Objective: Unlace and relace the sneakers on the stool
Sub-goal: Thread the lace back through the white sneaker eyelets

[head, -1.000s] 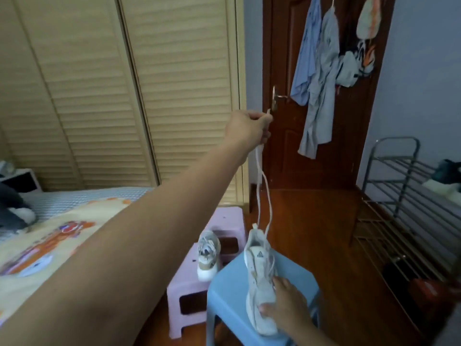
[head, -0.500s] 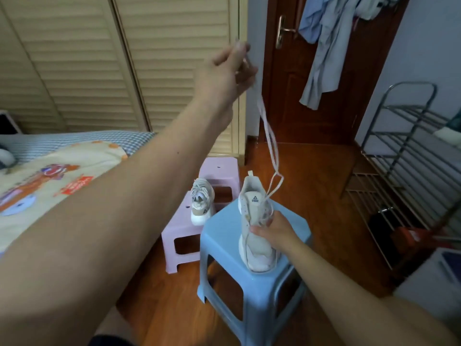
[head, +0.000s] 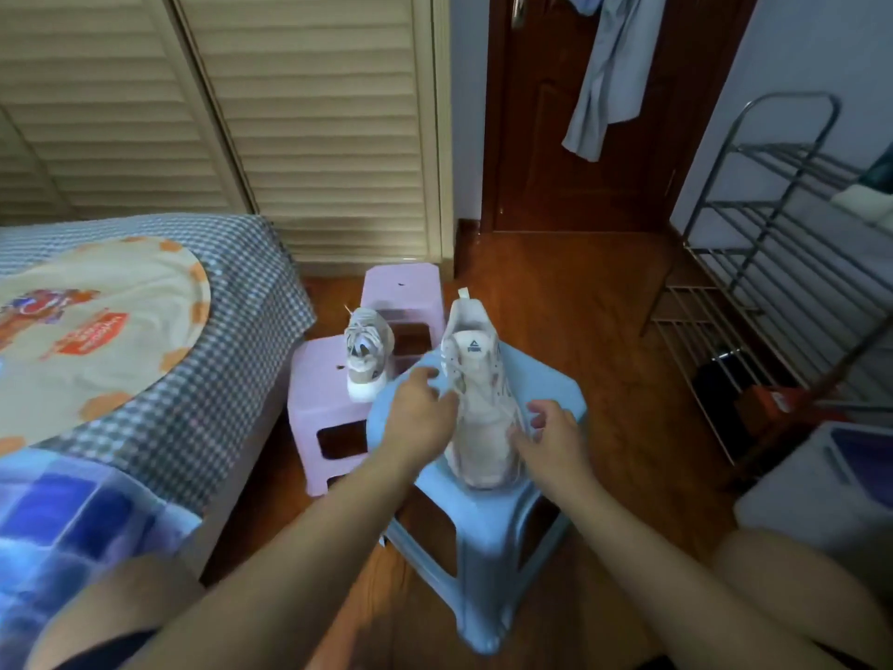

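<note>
Two sneakers, head view only: near sneaker (head: 481, 403) stands on our blue stool (head: 546, 379), toe toward us; second sneaker (head: 366, 353) waits on the pink stool (head: 319, 379). Our left hand (head: 419, 418) pinches at the eyelet row, likely on the lace. Our right hand (head: 551, 435) braces the other flank, fingers loosely curled, grip unclear.

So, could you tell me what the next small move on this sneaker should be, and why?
Probably pinch a lace end and feed it into the next eyelet: both hands, left and right, already flank the sneaker on the blue stool, fingers at its lacing.
</note>
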{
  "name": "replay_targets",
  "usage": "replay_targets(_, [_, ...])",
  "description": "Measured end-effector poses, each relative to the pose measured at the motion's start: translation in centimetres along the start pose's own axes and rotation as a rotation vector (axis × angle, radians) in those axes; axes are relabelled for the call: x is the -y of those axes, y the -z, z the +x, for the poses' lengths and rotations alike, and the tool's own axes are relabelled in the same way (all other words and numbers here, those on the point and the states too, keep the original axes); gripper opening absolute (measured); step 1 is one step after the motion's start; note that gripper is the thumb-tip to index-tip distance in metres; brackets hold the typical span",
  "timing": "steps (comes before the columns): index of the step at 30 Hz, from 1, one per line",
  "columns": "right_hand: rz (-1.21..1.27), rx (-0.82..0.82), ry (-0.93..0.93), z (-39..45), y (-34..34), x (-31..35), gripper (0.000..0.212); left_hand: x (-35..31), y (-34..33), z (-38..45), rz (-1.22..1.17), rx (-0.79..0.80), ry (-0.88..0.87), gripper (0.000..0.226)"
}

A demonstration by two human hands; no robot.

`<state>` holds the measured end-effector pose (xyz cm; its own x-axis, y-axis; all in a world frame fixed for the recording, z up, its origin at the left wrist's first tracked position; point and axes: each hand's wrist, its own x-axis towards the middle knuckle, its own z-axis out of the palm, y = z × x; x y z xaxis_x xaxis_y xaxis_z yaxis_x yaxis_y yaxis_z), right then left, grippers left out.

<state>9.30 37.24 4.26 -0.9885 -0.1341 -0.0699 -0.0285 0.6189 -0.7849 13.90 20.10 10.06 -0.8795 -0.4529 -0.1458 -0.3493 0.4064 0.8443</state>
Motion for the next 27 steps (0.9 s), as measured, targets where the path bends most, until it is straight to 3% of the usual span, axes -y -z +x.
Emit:
replay_targets(2, [0.092, 0.055, -0.121, -0.9, -0.6, -1.4, 0.023, 4.6, -3.5, -4.4, -0.203, 0.014, 0.264, 0.041])
replay_targets(4, [0.207, 0.095, -0.210, -1.3, -1.4, -1.8, 0.020, 6.4, -5.5, -5.8, -0.400, 0.028, 0.405, 0.034])
replay_targets(7, [0.319, 0.129, -0.230, -1.7, -1.0, -0.6, 0.021, 6.2, -5.5, -4.8, -0.533, 0.052, 0.422, 0.026])
replay_targets(10, [0.384, 0.203, -0.260, -1.6, 0.7, 0.5, 0.006, 4.6, -4.1, -4.9, -0.628, 0.180, 0.433, 0.015])
replay_targets(13, [0.108, 0.136, -0.088, 0.7, 1.9, 2.1, 0.013, 2.7, -1.5, -4.9, -0.763, 0.318, 0.415, 0.020])
replay_targets(16, [-0.132, 0.184, 0.113, 2.9, 2.0, 5.0, 0.020, 2.2, -0.5, -4.6, -0.457, 0.361, 0.219, 0.020])
replay_targets(19, [-0.368, 0.256, 0.218, 4.2, 0.8, 7.1, 0.042, 3.4, -1.8, -4.2, 0.082, 0.260, -0.223, 0.032])
replay_targets(21, [-0.515, 0.241, 0.297, 4.5, 0.4, 7.9, 0.050, 4.8, -2.7, -3.7, 0.254, 0.187, -0.449, 0.030])
replay_targets(27, [-0.672, 0.199, 0.460, 4.9, -0.7, 8.1, 0.031, 7.7, -3.9, -2.6, 0.469, 0.012, -0.627, 0.032])
